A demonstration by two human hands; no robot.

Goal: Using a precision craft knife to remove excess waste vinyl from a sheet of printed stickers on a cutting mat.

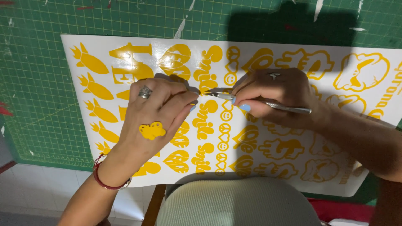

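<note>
Green gridded cutting mat [37,83], paint-flecked, carries a white sheet of yellow vinyl stickers [259,142]; pale floor tiles show at 7 o'clock. Right hand [278,94] pinches a slim metal craft knife [259,101] mid-sheet, its long axis running 3 to 9 o'clock, tip pointing to 9. Left hand [157,113] presses curled fingertips on the sheet beside the tip, a yellow scrap [152,130] stuck on its back.
</note>
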